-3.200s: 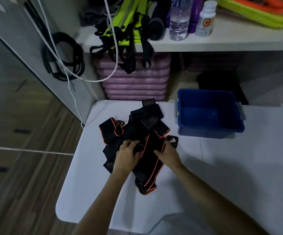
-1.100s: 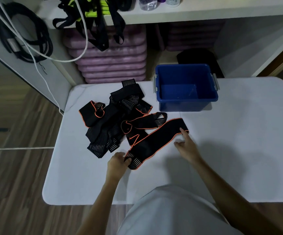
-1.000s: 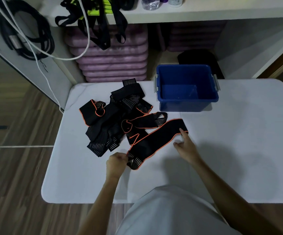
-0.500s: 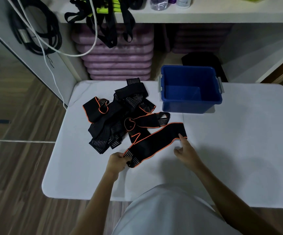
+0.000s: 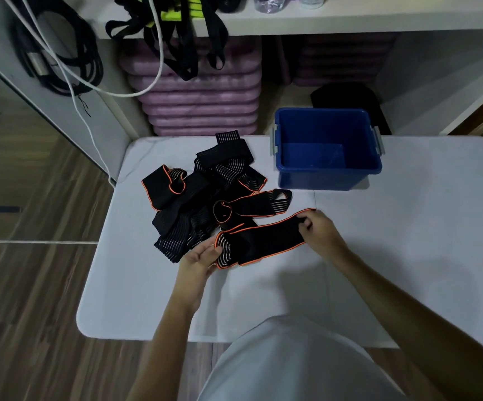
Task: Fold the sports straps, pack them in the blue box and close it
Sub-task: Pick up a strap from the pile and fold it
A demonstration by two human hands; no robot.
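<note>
Clearly caught at the first fold. Held one black, orange-edged strap (image 5: 263, 241) stretched across the white table (image 5: 408, 227), just in front of the tangled pile of straps (image 5: 205, 198). Left hand (image 5: 198, 263) pinching the ribbed near end, fingers and thumb closed on the fabric. Right hand (image 5: 319, 231) curled round the far end, lifted slightly off the surface. Seemed to lie mostly flat between the two hands, with a soft crease near the left end.

Blue box (image 5: 325, 149) stood open at the back of the table, well apart from the hands, nothing seen inside. No lid made out anywhere.

Judged early in the task: no strap folded or packed yet. Next move probably called for bringing the right end over toward the left, keeping the orange edges lined up, then pressing the fold flat before doubling again. Risked slack elastic springing open if released too soon.
</note>
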